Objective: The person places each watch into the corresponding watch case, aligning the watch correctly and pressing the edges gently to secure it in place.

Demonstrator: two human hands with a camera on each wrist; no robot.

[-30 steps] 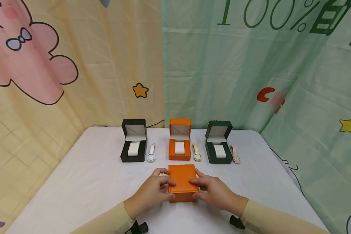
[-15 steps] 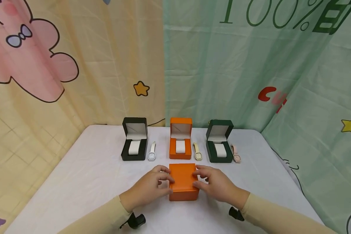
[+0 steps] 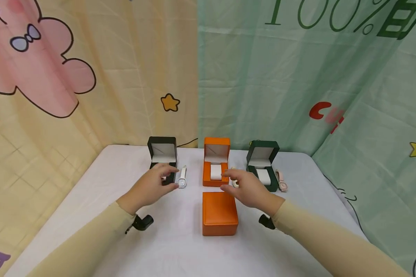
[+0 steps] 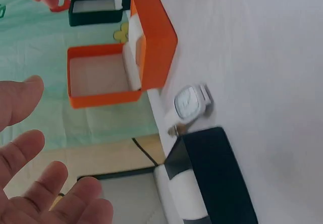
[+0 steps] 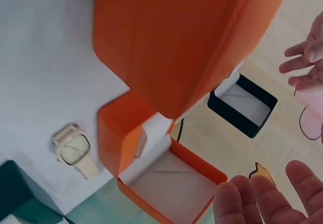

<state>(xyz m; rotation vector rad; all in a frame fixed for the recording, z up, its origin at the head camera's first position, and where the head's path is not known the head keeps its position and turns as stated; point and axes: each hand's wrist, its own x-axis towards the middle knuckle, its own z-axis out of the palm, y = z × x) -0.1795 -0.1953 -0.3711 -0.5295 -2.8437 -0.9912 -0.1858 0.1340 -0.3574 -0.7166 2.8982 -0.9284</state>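
Note:
My left hand (image 3: pixel 148 187) hovers in front of the opened black watch box (image 3: pixel 162 141) and covers part of its base. Its fingers are loosely bent and hold nothing. A white watch (image 3: pixel 182 178) lies just right of its fingertips. My right hand (image 3: pixel 252 189), relaxed and empty, hangs over the table between the opened orange watch box (image 3: pixel 216 183) and the opened green watch box (image 3: pixel 272 181). In the head view it largely hides a gold watch (image 5: pixel 74 148), which shows whole in the right wrist view. A closed orange box (image 3: pixel 220 213) stands below and between the hands.
A pink watch (image 3: pixel 281 181) lies right of the green box. White cushions sit in the opened boxes, such as the orange box's cushion (image 3: pixel 215 172). All stand on a white-covered table (image 3: pixel 180 246), with printed curtains (image 3: pixel 135 77) behind and beside it.
Both hands have left the sides of the closed orange box and moved forward, the left also leftward, toward the row of opened boxes. The closed box stays on the table. The view has shifted slightly.

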